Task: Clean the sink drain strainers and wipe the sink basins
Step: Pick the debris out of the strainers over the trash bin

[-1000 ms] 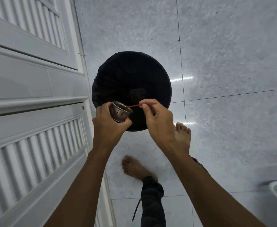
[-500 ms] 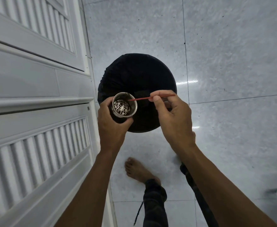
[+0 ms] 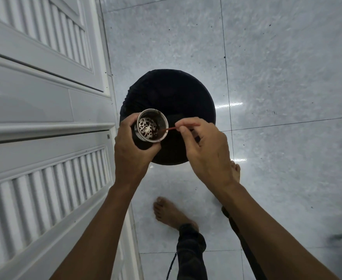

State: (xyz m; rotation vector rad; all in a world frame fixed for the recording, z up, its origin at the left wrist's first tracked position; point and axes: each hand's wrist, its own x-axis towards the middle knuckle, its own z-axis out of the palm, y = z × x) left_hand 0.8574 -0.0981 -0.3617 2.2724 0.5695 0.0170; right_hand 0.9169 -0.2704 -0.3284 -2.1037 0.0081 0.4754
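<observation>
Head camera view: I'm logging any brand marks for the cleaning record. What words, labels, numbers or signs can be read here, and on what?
None can be read.
Small grey tag on the white door: too small to read.
Metal strainer in the left hand: no marking visible.
Red stick in the right hand: no marking visible.
Black bin: plain.
</observation>
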